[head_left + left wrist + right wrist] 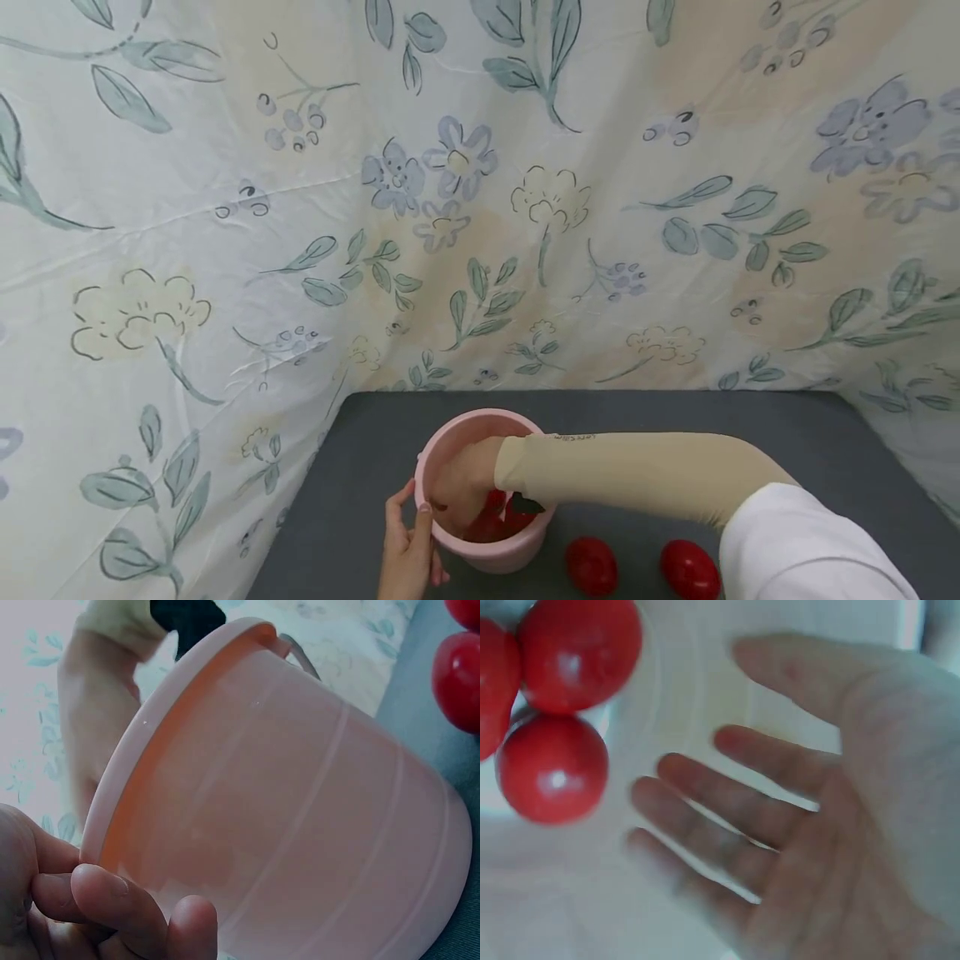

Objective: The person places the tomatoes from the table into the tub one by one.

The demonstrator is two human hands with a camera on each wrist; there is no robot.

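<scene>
My left hand point(407, 542) holds the rim of a pink plastic bucket point(510, 554) from the near left, thumb at the edge and fingers against the outside. In the left wrist view the curled fingers point(120, 904) lie along the ribbed bucket wall point(300, 787). Down inside the bucket reaches my right hand point(465, 483). The right wrist view has its fingers point(727, 802) spread and relaxed, with nothing held. Beside the fingertips, at the bucket's bottom, lie several glossy red round fruits point(553, 769) resembling tomatoes, a small gap away from the hand.
Two more red fruits, one just right of the bucket point(591, 567) and another by the right sleeve point(688, 570), lie on the dark grey tabletop point(637, 412). A floral cloth point(480, 250) hangs behind and to the sides. A black strap point(187, 619) shows at the right wrist.
</scene>
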